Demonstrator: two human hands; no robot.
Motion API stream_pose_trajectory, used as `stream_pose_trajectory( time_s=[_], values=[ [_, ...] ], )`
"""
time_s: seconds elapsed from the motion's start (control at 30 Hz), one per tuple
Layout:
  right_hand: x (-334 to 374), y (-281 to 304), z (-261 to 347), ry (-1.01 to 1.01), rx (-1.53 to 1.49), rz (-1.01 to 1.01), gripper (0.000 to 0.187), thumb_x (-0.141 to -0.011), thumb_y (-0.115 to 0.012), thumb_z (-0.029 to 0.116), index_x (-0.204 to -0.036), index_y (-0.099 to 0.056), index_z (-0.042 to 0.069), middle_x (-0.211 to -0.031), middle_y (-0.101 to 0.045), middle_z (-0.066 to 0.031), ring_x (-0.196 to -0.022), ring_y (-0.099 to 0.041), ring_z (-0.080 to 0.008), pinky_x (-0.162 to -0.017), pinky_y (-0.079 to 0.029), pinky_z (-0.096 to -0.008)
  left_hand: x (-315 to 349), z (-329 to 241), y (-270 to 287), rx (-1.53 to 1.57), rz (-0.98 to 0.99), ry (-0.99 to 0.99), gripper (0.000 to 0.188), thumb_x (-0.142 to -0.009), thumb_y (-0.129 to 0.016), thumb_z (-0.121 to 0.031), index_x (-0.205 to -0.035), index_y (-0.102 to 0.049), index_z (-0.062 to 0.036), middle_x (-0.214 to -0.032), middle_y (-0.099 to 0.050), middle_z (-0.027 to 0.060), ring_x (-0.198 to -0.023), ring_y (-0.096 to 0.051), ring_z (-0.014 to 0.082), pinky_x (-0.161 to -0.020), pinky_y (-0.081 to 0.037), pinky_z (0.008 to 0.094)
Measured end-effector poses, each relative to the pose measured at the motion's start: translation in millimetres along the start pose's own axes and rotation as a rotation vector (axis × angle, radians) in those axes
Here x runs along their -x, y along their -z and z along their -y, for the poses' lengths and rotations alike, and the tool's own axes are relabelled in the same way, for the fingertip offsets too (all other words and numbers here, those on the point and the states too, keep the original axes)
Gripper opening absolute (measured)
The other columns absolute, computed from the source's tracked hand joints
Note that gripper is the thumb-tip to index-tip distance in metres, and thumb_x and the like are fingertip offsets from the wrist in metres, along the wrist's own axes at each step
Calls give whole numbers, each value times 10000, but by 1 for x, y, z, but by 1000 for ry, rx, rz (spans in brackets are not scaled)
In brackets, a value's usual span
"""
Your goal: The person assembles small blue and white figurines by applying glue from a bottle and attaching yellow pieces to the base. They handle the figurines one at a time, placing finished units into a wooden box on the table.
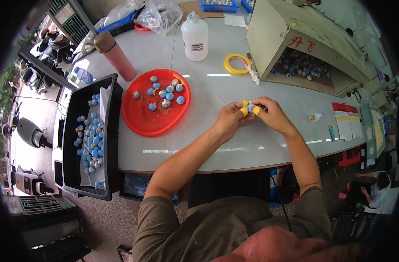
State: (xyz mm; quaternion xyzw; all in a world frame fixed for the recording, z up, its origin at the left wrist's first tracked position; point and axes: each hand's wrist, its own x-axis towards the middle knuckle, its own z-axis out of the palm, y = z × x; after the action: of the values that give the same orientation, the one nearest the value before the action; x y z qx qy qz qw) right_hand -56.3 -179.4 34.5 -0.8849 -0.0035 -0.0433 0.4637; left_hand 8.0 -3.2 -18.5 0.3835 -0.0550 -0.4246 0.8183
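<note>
Hands, left [229, 118] & right [271, 114], pinching 1 blue ball [251, 108], approx. 11 on red plate [140, 120]

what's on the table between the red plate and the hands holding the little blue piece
Nothing: in the head view, bare white table runs from the red plate to the left hand and right hand, which pinch a small blue piece.

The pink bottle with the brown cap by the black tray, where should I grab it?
Grip the tall pink plastic bottle around its straight middle, coming from the side facing the round red plastic plate. It stands upright, its body is an even cylinder, and the black tray and bags crowd its other sides.
</note>
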Motion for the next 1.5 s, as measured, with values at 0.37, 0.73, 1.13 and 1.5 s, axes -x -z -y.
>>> stream_pose_trajectory(
  time_s=[0.37, 0.73, 1.13, 1.5],
  values=[
    [6, -20, -6, -206, -283, -10, 413, -931, -717, 392, -798, -631, 11, -723, -609, -25, -666, -520, -82, -558, -422, -268, 7, -9, -2, -138, -67, 95, 257, -1061, -497, -246, -1112, -573, -6, -1007, -673, 109, -859, -682, 173, -731, -548, 259],
    [0, -55, -14, -307, -48, -246, 334, -980, -491, 306, -930, -655, 19, -885, -702, -203, -835, -667, -406, -742, -511, -493, 3, -2, -2, -286, -179, -21, 136, -1025, -569, -164, -1006, -596, -32, -904, -684, 70, -736, -659, 135, -634, -518, 237],
    [3, -60, -18, -263, -64, -311, 275, -954, -490, 233, -884, -622, 1, -842, -680, -179, -777, -651, -333, -717, -492, -453, 1, 1, 1, -298, -178, -34, 138, -1010, -592, -143, -1023, -605, -6, -912, -696, 97, -739, -682, 161, -664, -548, 258],
    [1, -62, -23, -276, -36, -296, 275, -937, -484, 246, -931, -664, 38, -931, -709, -190, -869, -669, -397, -770, -513, -503, 0, 3, 3, -300, -172, -17, 133, -1016, -586, -148, -1017, -599, -15, -922, -693, 92, -749, -684, 158, -671, -548, 257]
  ],
)
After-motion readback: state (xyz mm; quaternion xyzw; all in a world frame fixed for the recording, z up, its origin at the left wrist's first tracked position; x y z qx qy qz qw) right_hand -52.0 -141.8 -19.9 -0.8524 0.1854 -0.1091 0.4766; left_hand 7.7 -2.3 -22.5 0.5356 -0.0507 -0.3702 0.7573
